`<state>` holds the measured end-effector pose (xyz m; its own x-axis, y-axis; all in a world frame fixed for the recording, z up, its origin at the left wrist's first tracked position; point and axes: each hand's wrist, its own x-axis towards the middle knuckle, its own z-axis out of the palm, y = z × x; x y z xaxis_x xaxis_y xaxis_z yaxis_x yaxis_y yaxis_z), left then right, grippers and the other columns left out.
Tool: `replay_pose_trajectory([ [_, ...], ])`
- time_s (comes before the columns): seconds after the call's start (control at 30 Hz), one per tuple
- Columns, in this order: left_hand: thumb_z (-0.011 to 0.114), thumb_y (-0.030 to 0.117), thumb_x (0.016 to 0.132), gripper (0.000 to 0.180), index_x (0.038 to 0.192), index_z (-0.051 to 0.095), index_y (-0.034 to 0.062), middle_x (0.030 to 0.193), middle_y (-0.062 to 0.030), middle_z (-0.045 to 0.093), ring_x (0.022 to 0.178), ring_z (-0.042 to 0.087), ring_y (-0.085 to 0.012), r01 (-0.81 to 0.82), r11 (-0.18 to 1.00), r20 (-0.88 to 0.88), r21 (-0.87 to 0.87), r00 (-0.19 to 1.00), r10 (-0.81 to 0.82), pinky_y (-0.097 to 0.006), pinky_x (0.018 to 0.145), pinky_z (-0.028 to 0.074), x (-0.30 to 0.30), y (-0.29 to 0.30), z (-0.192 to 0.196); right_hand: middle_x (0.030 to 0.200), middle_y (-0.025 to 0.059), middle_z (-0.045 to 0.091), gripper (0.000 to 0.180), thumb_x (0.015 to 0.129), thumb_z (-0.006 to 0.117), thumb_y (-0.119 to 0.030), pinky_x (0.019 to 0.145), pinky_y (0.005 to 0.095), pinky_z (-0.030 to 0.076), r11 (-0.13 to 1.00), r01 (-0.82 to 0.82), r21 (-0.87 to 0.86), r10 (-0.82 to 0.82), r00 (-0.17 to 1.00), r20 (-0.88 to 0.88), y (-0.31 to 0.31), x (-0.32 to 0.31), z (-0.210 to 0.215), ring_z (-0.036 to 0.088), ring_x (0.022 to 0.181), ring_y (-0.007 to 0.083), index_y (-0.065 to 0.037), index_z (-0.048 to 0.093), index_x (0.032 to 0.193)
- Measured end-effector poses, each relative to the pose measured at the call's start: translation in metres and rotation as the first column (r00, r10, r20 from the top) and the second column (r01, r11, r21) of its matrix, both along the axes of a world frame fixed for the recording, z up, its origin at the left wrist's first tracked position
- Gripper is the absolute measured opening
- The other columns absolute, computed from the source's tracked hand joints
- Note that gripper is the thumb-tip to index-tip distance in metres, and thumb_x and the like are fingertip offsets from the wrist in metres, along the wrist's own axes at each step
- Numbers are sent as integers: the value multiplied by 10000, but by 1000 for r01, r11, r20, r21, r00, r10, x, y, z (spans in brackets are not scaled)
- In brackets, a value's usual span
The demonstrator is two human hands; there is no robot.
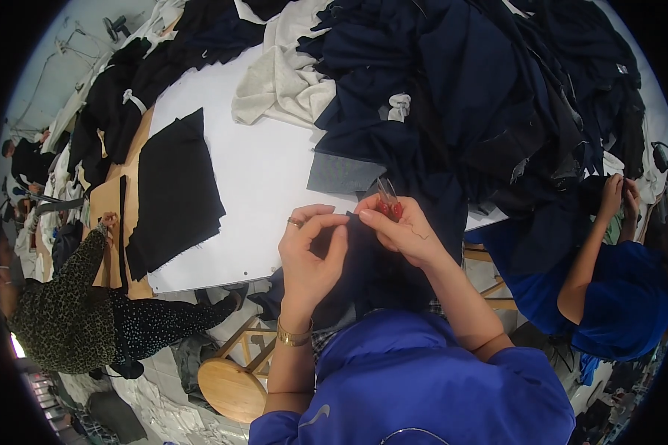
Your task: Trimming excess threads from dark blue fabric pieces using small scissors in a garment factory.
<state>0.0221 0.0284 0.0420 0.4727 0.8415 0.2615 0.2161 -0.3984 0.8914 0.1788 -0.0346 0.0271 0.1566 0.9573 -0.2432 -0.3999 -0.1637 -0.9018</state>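
My left hand [309, 248], with a ring and a gold bracelet, pinches the edge of a dark navy garment [367, 267] that hangs off the table's front edge onto my lap. My right hand [401, 226] grips small red-handled thread snips [387, 204], their tips pointing up at the cloth edge just above my fingers. Both hands meet at the same fold of fabric. A grey lining patch [343, 175] lies on the table right behind them.
A white table [260, 170] carries a flat stack of black cloth pieces [177, 193], a cream garment [282, 81] and a big heap of navy clothing [482, 89]. One person in a patterned top [67, 311] sits left; another in blue [616, 297] works right. A wooden stool [234, 386] stands below.
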Motion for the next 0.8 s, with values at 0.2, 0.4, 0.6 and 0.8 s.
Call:
replay_pose_trajectory([
  [0.2, 695, 38, 732, 105, 813, 635, 6, 953, -109, 594, 907, 570, -208, -32, 998, -15, -59, 999, 31, -300, 816, 431, 9, -4, 2, 722, -29, 568, 141, 874, 605, -137, 575, 182, 380, 991, 43, 125, -73, 967, 244, 2, -4, 1, 476, 635, 21, -2, 626, 907],
  [0.4, 644, 31, 816, 83, 876, 596, -3, 872, -50, 601, 799, 556, -113, -52, 976, 140, -211, 987, 83, -237, 731, 440, 6, -1, -17, 733, -38, 571, 139, 863, 612, -125, 614, 183, 387, 987, 70, 146, -118, 927, 355, 1, -3, 0, 477, 682, 21, 12, 626, 881],
  [0.6, 624, 104, 852, 113, 876, 591, -2, 859, -53, 603, 823, 551, -129, -222, 975, 61, -11, 973, 223, -264, 779, 436, 2, 5, -18, 745, -41, 573, 137, 865, 612, -125, 599, 184, 383, 995, 96, 2, -93, 965, 244, -2, 0, 5, 478, 676, 19, 9, 635, 883],
  [0.8, 636, 58, 813, 76, 868, 619, 9, 940, -114, 621, 1021, 536, -232, -38, 995, -53, 87, 998, 42, -336, 903, 394, 10, 1, -6, 765, -42, 577, 126, 873, 596, -112, 622, 178, 384, 996, 92, 0, -91, 984, 154, -2, -2, 6, 474, 687, 19, 6, 636, 891],
])
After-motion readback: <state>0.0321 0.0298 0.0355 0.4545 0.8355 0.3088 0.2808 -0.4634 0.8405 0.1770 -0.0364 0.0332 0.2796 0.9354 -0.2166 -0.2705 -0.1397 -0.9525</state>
